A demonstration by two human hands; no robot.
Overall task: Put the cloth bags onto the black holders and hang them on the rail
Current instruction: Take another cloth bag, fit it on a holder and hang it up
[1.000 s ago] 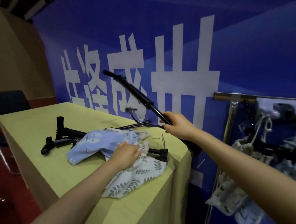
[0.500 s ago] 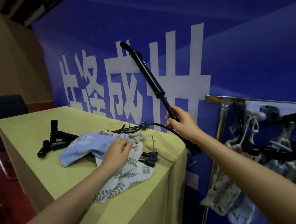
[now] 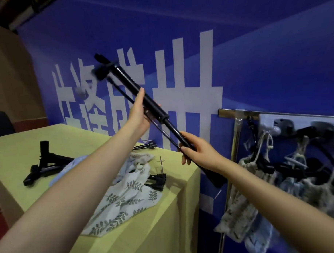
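Holder [image 3: 154, 108] tip above my grips blurred, foot hidden behind my right wrist. Right hand [image 3: 199, 153] clamps its rod; left hand [image 3: 138, 114], off the bag [image 3: 127, 196] since earlier, now clasps its barrel.

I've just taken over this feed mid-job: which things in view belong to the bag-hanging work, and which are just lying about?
Belong to the job:
- black holder, held by the left hand and the right hand
- cloth bags on the table
- spare black holders
- rail with hung bags

Lying about:
- dark chair
- blue banner
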